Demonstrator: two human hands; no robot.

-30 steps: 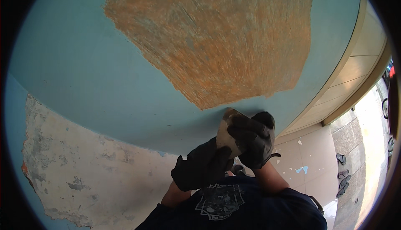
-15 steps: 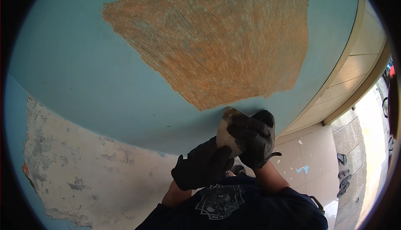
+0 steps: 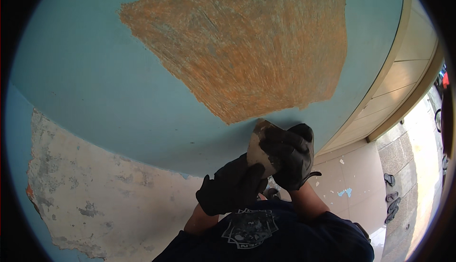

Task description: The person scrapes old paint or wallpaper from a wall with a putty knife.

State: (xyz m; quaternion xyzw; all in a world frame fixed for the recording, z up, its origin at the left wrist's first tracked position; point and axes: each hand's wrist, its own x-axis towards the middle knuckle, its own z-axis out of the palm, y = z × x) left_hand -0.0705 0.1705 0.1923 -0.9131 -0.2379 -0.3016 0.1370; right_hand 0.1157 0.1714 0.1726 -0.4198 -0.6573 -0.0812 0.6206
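A worn beige piece of sandpaper (image 3: 258, 150), browned at its upper corner, is held in front of the blue painted wall (image 3: 118, 100). My right hand (image 3: 289, 155), in a black glove, grips its right side with bent fingers. Lower down, my left hand (image 3: 232, 186), gloved in black too, pinches the bottom end under its thumb. Just above both hands lies a large orange-brown, scratched patch (image 3: 251, 53) on the wall. Whether the sandpaper's top corner touches the wall, I cannot tell.
Below the blue paint at left, a whitish bare area (image 3: 114, 200) has ragged edges. A cream panelled frame (image 3: 389, 91) borders the right. Blue paint flakes (image 3: 346, 193) lie on the tiled floor (image 3: 356, 176). Several dark sandals (image 3: 392, 207) stand beyond it.
My hands and the sandpaper keep nearly the same pose and grip. The view has shifted slightly, with the patch a little farther left and up.
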